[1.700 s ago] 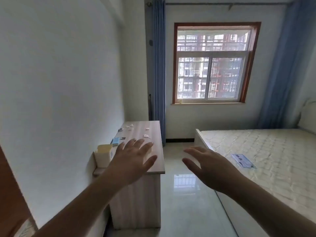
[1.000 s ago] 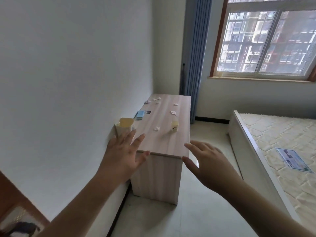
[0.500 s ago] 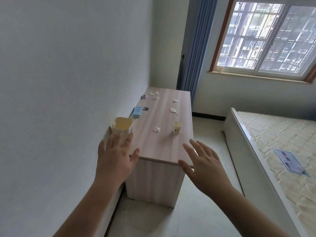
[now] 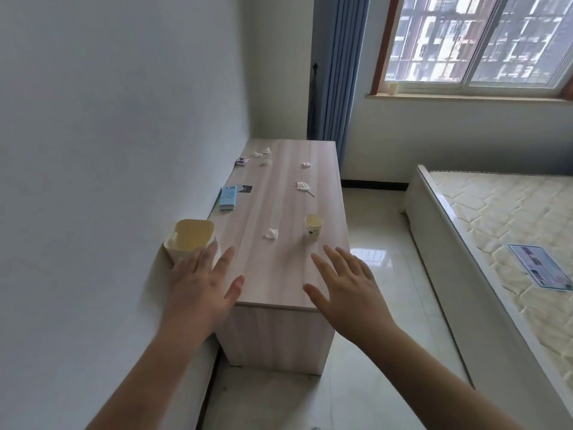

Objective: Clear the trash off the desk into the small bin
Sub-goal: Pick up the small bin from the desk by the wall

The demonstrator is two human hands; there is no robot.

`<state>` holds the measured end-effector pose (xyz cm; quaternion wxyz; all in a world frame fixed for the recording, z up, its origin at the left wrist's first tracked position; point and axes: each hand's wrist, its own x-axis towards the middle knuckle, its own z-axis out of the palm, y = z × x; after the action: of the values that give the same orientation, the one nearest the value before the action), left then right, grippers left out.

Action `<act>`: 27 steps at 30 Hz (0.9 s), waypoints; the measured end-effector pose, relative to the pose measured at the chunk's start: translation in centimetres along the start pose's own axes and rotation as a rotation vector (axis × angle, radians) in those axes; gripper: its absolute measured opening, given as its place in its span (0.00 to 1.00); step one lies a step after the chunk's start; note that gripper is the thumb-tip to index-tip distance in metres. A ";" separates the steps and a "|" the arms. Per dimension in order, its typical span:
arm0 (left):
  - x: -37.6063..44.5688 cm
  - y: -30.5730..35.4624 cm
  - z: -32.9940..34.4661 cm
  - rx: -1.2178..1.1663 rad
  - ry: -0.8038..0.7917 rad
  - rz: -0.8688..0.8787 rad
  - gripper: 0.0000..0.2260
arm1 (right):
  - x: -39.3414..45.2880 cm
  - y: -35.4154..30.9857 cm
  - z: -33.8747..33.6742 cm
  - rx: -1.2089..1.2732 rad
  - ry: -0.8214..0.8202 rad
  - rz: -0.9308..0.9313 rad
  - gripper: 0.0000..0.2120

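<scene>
Wood-grain desk (image 4: 288,274) holds crumpled tissues (image 4: 271,233), a paper cup (image 4: 313,228) and the small bin (image 4: 190,237) — your left hand (image 4: 201,283) and right hand (image 4: 347,287) are spread, empty.

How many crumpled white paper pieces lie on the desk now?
6: nearest wad beside the paper cup; one with a tail mid-desk; one further back; three at the far end. Tiny ones may escape notice.

The wooden desk (image 4: 273,271) carries a small bin (image 4: 191,238), paper cup (image 4: 314,227), blue packet (image 4: 228,198) and crumpled tissues (image 4: 271,234).
</scene>
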<state>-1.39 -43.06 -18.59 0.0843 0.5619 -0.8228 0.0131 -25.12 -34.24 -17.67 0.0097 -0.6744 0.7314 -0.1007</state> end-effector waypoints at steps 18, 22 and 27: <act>9.8 -6.7 6.5 0.035 -0.089 -0.247 0.28 | 19.4 -1.0 9.3 0.129 -0.219 -0.214 0.31; 10.9 -10.5 7.9 -0.004 -0.095 -0.287 0.30 | 22.8 -3.9 10.8 0.130 -0.235 -0.271 0.31; 12.0 -14.8 10.7 -0.054 -0.134 -0.309 0.31 | 26.2 -8.8 13.3 0.109 -0.283 -0.308 0.31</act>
<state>6.73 -60.86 -28.35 0.0454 0.6790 -0.7303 -0.0593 -16.81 -62.58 -26.15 0.1332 -0.7842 0.6045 -0.0447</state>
